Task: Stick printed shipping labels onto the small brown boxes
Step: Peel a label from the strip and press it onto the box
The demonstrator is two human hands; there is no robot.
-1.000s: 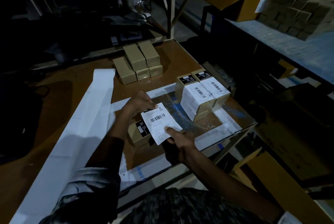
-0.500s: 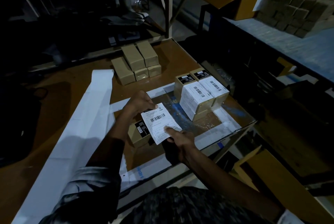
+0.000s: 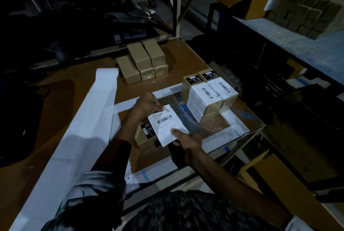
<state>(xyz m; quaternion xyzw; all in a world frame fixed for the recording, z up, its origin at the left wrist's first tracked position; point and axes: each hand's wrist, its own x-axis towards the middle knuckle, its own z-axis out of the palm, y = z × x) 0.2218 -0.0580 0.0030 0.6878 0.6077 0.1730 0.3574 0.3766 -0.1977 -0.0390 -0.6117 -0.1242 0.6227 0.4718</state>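
A white shipping label [image 3: 166, 123] with a barcode lies over a small brown box [image 3: 144, 138] that has a black sticker on its top. My left hand [image 3: 148, 104] pinches the label's far corner. My right hand [image 3: 186, 142] pinches its near edge, thumb on top. To the right stand two labelled boxes [image 3: 208, 96] side by side, on top of others. Farther back is a stack of several plain brown boxes [image 3: 142, 63].
A long white strip of label backing [image 3: 81, 128] runs along the left of the brown table [image 3: 74, 85]. White strips frame the work patch. A metal post [image 3: 176, 3] rises at the back. On the right, a shelf holds many stacked boxes [image 3: 309, 1].
Both hands and the label have stayed in nearly the same place over the box; the view shifted only slightly.
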